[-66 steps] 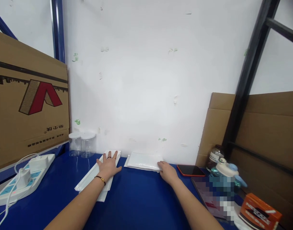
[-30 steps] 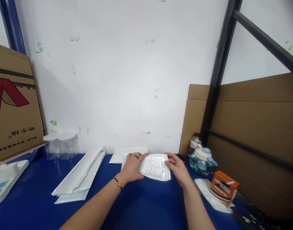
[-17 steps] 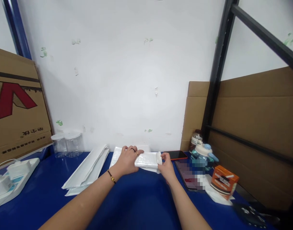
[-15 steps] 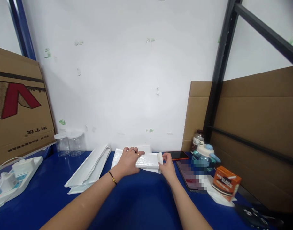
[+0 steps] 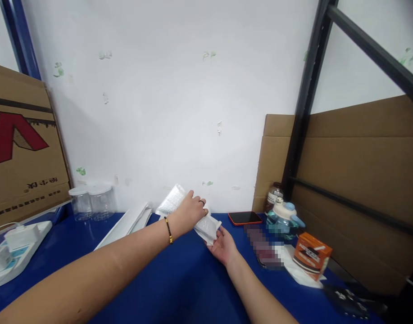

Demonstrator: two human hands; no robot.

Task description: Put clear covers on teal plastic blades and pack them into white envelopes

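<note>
My left hand (image 5: 189, 211) is closed round a white bubble mailer (image 5: 174, 200), lifted off the blue table (image 5: 179, 283) and tilted so its far end points up-left. Beneath the mailer's lower right end lies my right hand (image 5: 223, 245), palm up, fingers touching that end. Rings and a gold bracelet show on the left hand and wrist. A stack of flat white mailers (image 5: 125, 222) rests on the table just left of the hands.
Two clear plastic jars (image 5: 89, 201) stand at the back left by a cardboard box (image 5: 20, 148) and a white power strip (image 5: 10, 247). Right of the hands are a red phone (image 5: 245, 218), a blue-capped bottle (image 5: 283, 219), an orange box (image 5: 311, 256) and leaning cardboard (image 5: 355, 180).
The mailer went from lying flat near the table between both hands to being raised and tilted in my left hand. My right hand turned palm up under its lower end.
</note>
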